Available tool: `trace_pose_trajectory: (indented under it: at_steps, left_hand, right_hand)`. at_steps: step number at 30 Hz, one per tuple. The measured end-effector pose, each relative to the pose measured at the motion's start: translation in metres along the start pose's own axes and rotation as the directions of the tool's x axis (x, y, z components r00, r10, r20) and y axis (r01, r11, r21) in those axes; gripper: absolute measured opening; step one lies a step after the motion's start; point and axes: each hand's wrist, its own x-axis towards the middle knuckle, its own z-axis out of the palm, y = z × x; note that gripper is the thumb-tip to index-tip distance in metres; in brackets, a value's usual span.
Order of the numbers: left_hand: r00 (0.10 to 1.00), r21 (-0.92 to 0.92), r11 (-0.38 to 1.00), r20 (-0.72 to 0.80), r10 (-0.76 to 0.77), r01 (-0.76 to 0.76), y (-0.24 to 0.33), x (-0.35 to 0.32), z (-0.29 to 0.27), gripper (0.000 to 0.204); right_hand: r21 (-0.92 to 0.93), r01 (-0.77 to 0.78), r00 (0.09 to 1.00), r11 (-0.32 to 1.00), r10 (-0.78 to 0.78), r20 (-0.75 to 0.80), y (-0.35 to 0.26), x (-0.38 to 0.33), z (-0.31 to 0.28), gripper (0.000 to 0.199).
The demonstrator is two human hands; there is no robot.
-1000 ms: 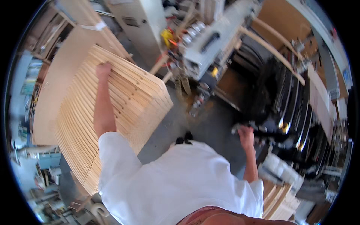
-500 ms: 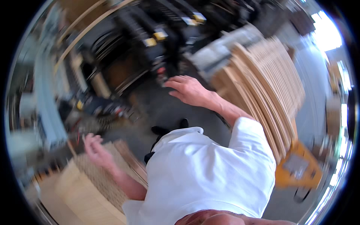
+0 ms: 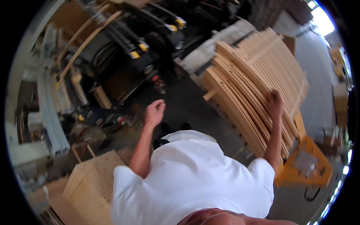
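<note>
Grey floor [image 3: 187, 98] goes kinda dim by the black machinery [image 3: 120, 39] upper left, but white light's blasting through a bright opening [image 3: 321, 21] top right, plus windows [image 3: 345, 170] below.

The stack of slatted panels [image 3: 258, 82] looks like bare wood, pale and matt; the yellow frame [image 3: 319, 171] at its near end seems to be painted metal with a faint sheen. Left of the stack come a soft white cloth shirt [image 3: 195, 172], a wood pile [image 3: 92, 176] – rough, pitted top, smooth side – and, farthest off, a dull grey metal rail [image 3: 50, 97].
</note>
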Motion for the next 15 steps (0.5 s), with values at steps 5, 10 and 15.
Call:
trace_pose_trajectory:
  at_steps: [5,10,15]
  left_hand:
    - [0.995,-0.032,0.999,-0.095,0.01,-0.013,-0.005,0.036,-0.028,0.026]
    - [0.94,0.045,0.994,-0.325,0.107,-0.098,-0.045,0.114,-0.102,0.023]
    - [0.839,0.365,0.925,-0.468,0.279,-0.104,-0.085,0.238,-0.216,0.028]
  right_hand:
    - [-0.054,0.242,0.967,0.969,-0.245,-0.068,-0.039,0.008,0.009,0.023]
    - [0.007,0.309,0.951,0.951,-0.308,-0.037,-0.155,0.038,0.012,0.026]
    - [0.063,0.439,0.897,0.896,-0.441,0.032,-0.252,0.051,0.056,0.028]
